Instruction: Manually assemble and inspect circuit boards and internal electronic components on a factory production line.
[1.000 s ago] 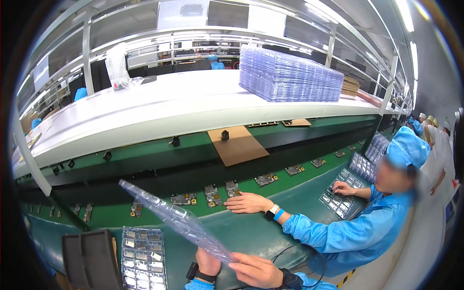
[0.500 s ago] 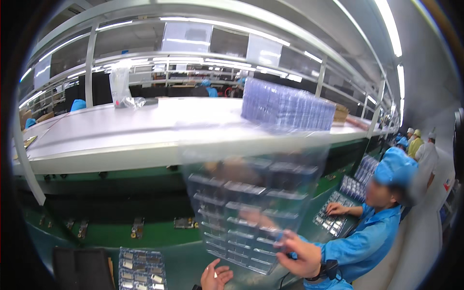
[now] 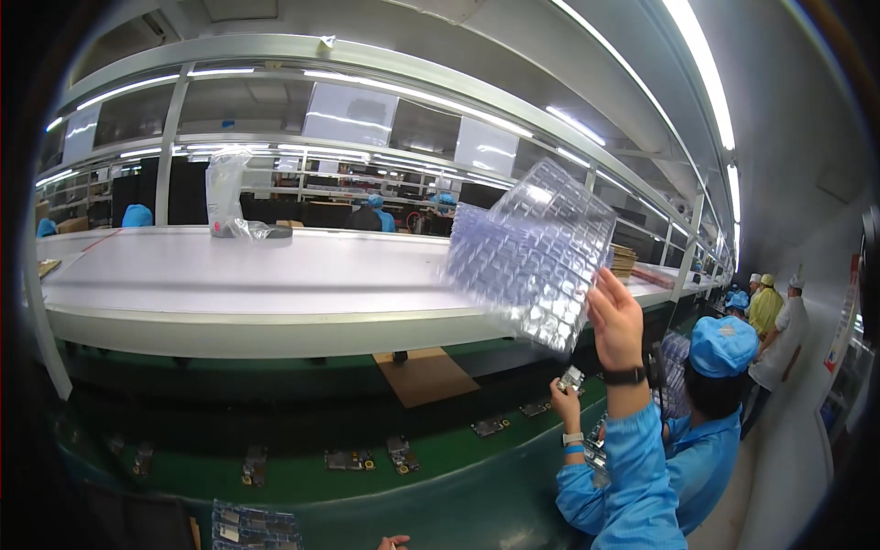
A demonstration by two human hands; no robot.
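My right hand [image 3: 616,316] is raised to shelf height, its fingers closed on the lower right edge of a clear plastic tray [image 3: 573,229]. The thin tray has rows of rectangular pockets and is tilted. Behind it, a stack of similar clear trays [image 3: 472,261] stands on the white shelf, partly covered by the held one. Only a few fingers of my left hand [image 3: 394,543] show at the lower edge; whether they grip anything is hidden. Left of it, a tray of parts [image 3: 255,525] lies on the green bench.
Several circuit boards [image 3: 348,460] lie along the green belt beneath the white shelf [image 3: 275,330]. A brown cardboard sheet [image 3: 426,376] is under the shelf edge. Close on the right, a person in blue [image 3: 710,458] holds a small board [image 3: 570,380]. A plastic bag [image 3: 229,197] stands on the shelf.
My right hand has lifted the clear tray from above the bench up to the stack. My left hand has dropped mostly out of view. The neighbouring person has raised a board.
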